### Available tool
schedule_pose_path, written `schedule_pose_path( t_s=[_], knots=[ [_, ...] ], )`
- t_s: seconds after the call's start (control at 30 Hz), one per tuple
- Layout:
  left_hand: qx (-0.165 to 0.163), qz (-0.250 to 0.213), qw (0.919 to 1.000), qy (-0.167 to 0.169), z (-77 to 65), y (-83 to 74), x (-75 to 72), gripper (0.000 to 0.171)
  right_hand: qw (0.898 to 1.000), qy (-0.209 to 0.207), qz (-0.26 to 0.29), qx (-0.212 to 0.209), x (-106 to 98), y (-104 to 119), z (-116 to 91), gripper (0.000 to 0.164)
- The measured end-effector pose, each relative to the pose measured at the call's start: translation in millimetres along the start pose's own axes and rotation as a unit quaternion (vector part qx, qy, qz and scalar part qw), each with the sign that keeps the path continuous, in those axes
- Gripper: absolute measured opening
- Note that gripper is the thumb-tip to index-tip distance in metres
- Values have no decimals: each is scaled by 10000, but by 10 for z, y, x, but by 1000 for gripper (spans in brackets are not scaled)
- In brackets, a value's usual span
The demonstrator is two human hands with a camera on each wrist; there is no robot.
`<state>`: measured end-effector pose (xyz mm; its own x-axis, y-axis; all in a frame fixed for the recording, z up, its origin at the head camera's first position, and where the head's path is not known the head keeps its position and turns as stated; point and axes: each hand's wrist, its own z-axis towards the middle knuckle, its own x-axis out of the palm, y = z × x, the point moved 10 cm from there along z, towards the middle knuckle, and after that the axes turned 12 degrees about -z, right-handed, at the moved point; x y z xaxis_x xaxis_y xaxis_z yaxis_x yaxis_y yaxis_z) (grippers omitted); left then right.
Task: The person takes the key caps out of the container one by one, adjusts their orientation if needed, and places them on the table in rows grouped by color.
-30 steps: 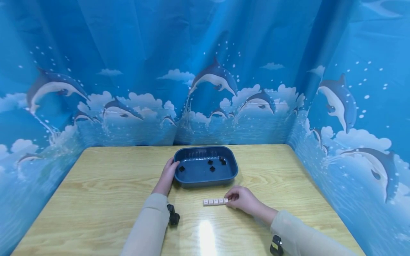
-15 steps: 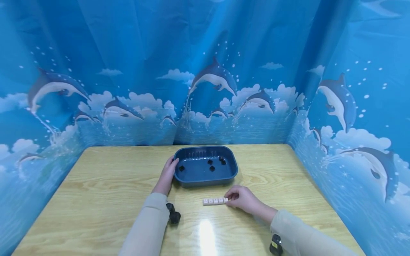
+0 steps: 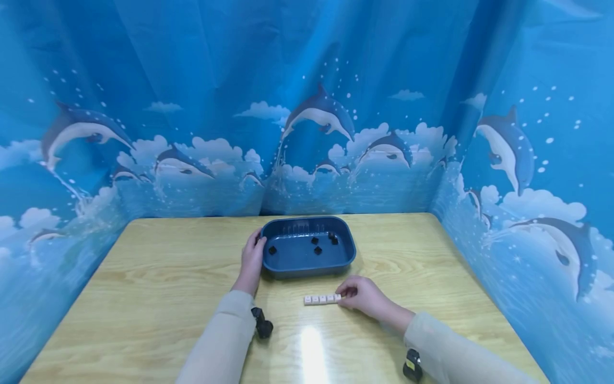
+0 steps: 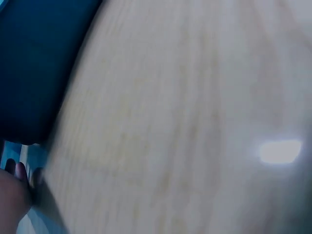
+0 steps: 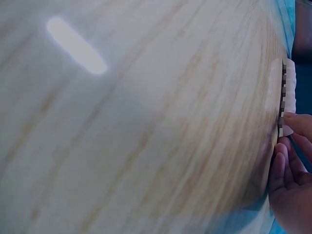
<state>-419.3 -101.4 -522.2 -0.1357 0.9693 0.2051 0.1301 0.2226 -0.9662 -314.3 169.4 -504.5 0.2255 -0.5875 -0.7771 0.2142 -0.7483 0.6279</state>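
Observation:
A short row of white keycaps [image 3: 315,300] with dark marks lies on the table, in front of a dark blue tray [image 3: 307,272]. At the row's right end, my right hand [image 3: 365,298] pinches the last keycap [image 3: 338,297] between thumb and fingers. The right wrist view shows the row [image 5: 290,87] edge-on, with dark gaps along its underside and the fingertips at its near end. My left hand [image 3: 251,261] grips the tray's left side, thumb at the rim. Only part of that hand [image 4: 12,197] appears in the left wrist view, beside the tray's dark wall [image 4: 41,68].
Inside the tray lie several small black square pieces [image 3: 318,250], one near the left hand. The wood-grain table [image 3: 168,277] stretches to both sides. Blue curtains [image 3: 216,106] printed with dolphins stand along its back and right. Each sleeve carries a small black camera [image 3: 263,325].
Both hands keep their places, the left on the tray and the right at the end keycap. The head view has shifted very slightly.

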Motion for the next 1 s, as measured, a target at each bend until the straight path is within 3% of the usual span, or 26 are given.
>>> schedule_pose_path(
  t_s=[0.3,0.67,1.0],
  knots=[
    [-345,-39,9994,64,-55,94,34,61,10000,-32,-3,-76,-5,16,-5,19],
    [-505,54,9980,377,-97,150,83,60,10000,8,11,-49,-4,16,-9,19],
    [-567,94,9976,395,-84,179,79,59,10000,23,-10,-58,0,24,-6,19]
  ],
)
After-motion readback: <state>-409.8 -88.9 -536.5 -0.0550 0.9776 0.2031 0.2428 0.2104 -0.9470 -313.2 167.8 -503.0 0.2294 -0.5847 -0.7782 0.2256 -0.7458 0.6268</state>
